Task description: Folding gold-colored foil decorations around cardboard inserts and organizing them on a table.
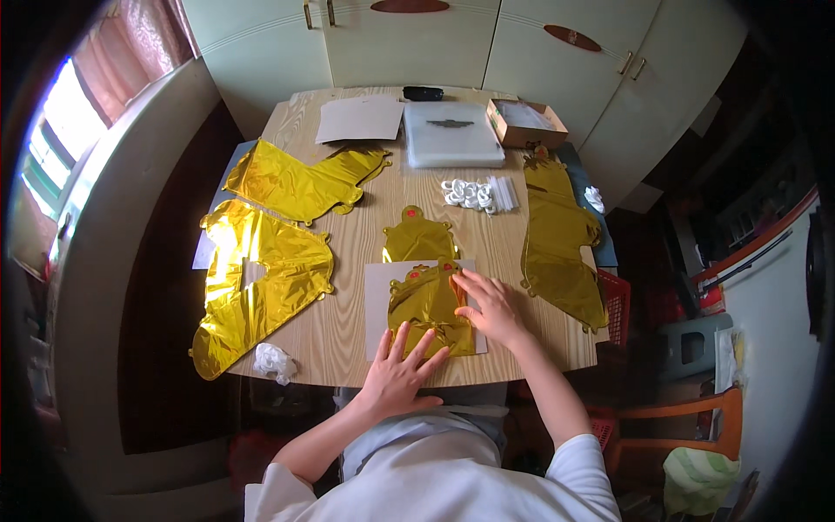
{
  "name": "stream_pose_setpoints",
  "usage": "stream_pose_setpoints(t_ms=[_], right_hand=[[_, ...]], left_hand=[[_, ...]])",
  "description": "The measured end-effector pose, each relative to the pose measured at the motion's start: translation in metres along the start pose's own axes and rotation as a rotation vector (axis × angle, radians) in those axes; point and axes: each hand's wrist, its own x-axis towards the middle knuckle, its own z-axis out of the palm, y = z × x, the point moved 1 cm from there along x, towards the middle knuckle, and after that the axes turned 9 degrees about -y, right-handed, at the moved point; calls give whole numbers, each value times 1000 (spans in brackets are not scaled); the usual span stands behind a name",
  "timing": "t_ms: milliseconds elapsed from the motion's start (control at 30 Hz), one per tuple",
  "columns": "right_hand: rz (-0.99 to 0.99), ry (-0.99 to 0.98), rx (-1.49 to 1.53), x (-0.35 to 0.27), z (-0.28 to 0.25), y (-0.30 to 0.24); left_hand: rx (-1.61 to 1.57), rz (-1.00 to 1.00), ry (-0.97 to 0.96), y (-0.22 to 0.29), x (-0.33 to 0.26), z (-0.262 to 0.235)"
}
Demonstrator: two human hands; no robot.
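A gold foil balloon (424,300), uninflated and partly folded, lies on a pale grey card (377,300) at the table's near edge. Its far part (419,238) reaches past the card's top edge, and small red marks show on its tabs. My left hand (396,381) rests with fingers spread over the foil's near left part and the card. At the foil's right edge, my right hand (492,309) has its fingers stretched out, fingertips touching the gold foil. Neither hand grips anything.
More flat gold foil balloons lie at left (270,274), far left (296,184) and right (557,222). Behind are grey cards (358,119), clear plastic bags (454,148), a carton (531,137), white coils (468,194) and clear tubes (502,194). Crumpled white tissue (275,362) sits near left; a wooden chair (678,409) stands right.
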Motion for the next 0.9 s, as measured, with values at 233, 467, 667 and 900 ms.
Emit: stream_pose_setpoints(t_ms=[233,467,667,900], right_hand=[[153,85,-73,31,2,14],[286,199,-152,63,2,26],[246,186,-74,70,0,35],[285,-62,243,74,-21,38]], left_hand=[[4,-1,7,0,0,1],[8,3,12,1,-1,0],[24,-1,18,1,-1,0],[31,-1,17,1,-2,-1]])
